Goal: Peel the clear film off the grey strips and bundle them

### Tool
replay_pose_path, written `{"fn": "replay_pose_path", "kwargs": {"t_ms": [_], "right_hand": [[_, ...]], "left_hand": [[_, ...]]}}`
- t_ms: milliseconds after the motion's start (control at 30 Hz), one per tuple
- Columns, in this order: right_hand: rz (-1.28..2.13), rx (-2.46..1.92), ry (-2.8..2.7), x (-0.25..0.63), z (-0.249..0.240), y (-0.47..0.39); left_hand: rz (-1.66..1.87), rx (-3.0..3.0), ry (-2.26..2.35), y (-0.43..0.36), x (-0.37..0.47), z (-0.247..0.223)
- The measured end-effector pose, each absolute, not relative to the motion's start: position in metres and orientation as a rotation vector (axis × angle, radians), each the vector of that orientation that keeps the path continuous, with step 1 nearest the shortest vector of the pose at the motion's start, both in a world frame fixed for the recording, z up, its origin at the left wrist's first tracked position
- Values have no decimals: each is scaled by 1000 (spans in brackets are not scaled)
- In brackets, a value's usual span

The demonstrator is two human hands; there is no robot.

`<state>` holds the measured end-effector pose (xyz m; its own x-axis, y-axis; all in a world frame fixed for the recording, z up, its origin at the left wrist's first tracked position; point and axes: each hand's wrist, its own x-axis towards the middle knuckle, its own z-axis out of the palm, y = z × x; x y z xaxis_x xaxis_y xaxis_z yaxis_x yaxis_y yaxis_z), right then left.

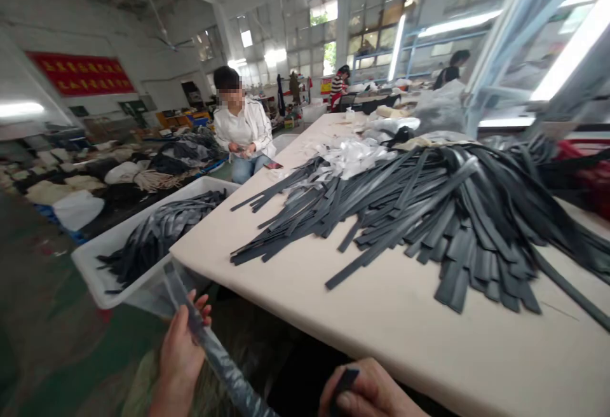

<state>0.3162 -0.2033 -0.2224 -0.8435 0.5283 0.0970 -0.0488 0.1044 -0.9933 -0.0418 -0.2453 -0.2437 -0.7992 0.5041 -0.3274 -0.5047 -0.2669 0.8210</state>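
Note:
My left hand (178, 347) is closed around a long dark flat strip (223, 366) with a shiny, clear-looking surface at the lower left. The strip runs from above my fingers down past the bottom edge of the view. By the table's front edge, my right hand (374, 391) pinches the end of a dark strip (346, 381). Whether both hands hold one strip is hidden below the view. A large heap of dark grey flat strips (457, 213) lies fanned out across the pale table (286, 290), beyond my hands.
A white plastic tub (93, 274) with more dark strips stands left of the table corner. Crumpled clear plastic (355, 156) lies behind the heap. A person in a white jacket (243, 128) sits at the table's far left side. Piles of material (128, 182) cover the left floor.

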Motion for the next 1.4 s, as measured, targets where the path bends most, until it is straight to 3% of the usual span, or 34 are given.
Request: {"fn": "replay_pose_path", "kwargs": {"t_ms": [267, 433, 667, 1000, 1167, 1400], "right_hand": [[1628, -538, -1605, 319, -198, -173], [1582, -536, -1423, 333, -188, -167], [1503, -524, -1437, 322, -181, -180], [1620, -690, -1250, 325, -191, -197], [1290, -891, -1209, 338, -204, -194], [998, -893, -1606, 377, -212, -155]], "left_hand": [[1166, 917, 1169, -231, 94, -219], [754, 1220, 1014, -224, 124, -221], [962, 1281, 891, -212, 144, -207], [793, 1538, 966, -219, 170, -185], [690, 1670, 1015, -227, 159, -186], [622, 1544, 1048, -237, 137, -207]]}}
